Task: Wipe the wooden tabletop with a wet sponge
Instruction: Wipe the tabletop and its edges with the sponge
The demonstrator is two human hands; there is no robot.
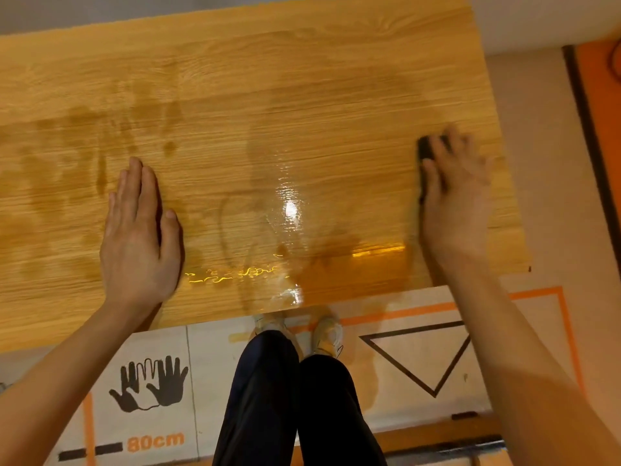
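The wooden tabletop fills the upper view, with wet streaks and a shiny puddle near its front middle. A dark sponge lies on the wood near the right edge. My right hand covers most of it, fingers curled over its top and thumb along its left side; the hand is motion-blurred. My left hand lies flat on the wood at the front left, fingers straight and together, holding nothing.
The table's right edge runs just beyond my right hand, and its front edge is close to my legs and shoes. A floor mat below has hand outlines, an "80cm" mark and a black triangle. A pale wall lies behind the table.
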